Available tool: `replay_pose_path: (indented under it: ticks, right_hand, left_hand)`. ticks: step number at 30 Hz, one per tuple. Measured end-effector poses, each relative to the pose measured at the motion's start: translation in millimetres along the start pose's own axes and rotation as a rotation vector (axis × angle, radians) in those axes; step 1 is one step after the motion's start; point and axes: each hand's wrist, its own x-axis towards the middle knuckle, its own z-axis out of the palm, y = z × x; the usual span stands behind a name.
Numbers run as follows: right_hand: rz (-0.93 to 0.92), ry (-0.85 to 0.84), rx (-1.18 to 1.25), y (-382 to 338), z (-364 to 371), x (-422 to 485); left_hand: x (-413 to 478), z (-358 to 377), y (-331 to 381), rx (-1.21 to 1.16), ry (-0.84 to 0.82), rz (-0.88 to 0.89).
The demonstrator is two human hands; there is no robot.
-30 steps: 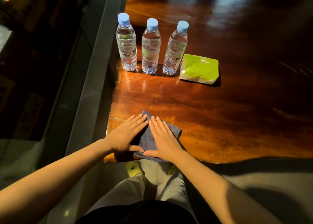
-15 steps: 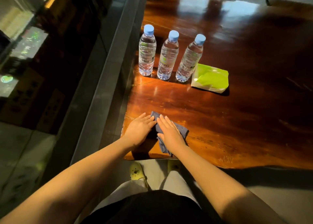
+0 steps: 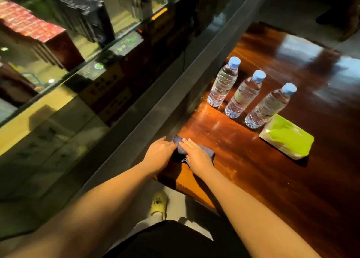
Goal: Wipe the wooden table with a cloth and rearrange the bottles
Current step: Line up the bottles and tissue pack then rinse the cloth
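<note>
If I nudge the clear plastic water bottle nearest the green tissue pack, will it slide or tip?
The clear plastic water bottle with the blue cap looks full, so probably heavy and steady. It is tall and narrow, so a push near the cap may tip it. The glossy wooden table likely lets it slide.

A soft white-and-lime-green plastic pack [image 3: 287,138] lies flat toward the right. A yellow perforated clog [image 3: 159,204] stands on the grey floor below. To the left runs a dark grey ledge [image 3: 155,109], with a glass panel [image 3: 64,86] beyond it showing blurred red-and-black boxes [image 3: 33,29].
</note>
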Motion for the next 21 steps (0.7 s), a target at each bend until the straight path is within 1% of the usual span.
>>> replay_pose_path:
  ticks: [2,6,9,10,11,12,13,15,17,18,20,21]
  right_hand:
    - [-0.051,-0.002,0.031,-8,-6,-3]
    - [-0.218,-0.088,-0.052,-24,-18,-5]
    - [-0.342,-0.110,-0.205,-46,-20,-4]
    - [-0.397,-0.112,-0.283,-57,-18,-4]
    - [-0.451,-0.123,-0.350,-69,-15,-5]
    - [-0.495,-0.143,-0.383,-82,-10,-7]
    - [-0.538,-0.161,-0.397,-96,-3,-9]
    - [-0.638,-0.191,-0.438,-126,12,-14]
    - [-0.760,-0.208,-0.438,-157,26,-24]
    - [-0.838,-0.220,-0.395,-171,33,-27]
    - [-0.949,-0.314,-0.382,-201,50,-38]
    - [-1.017,-0.313,-0.392,-221,61,-48]
  left_hand:
    - [-13,-5,5,-0.047,0.093,-0.083]
    - [-45,-21,25,-0.111,0.218,-0.284]
    - [-71,-34,36,-0.126,0.203,-0.502]
    - [-81,-37,37,-0.163,0.209,-0.572]
    - [-94,-41,38,-0.229,0.220,-0.685]
    - [-107,-41,38,-0.266,0.236,-0.784]
    - [-124,-42,39,-0.280,0.212,-0.852]
    - [-159,-44,41,-0.229,0.180,-0.958]
    - [-200,-48,42,-0.218,0.259,-1.113]
    - [-218,-52,47,-0.205,0.295,-1.176]
    - [-254,-55,59,-0.137,0.376,-1.280]
    - [-276,-58,66,-0.136,0.391,-1.339]
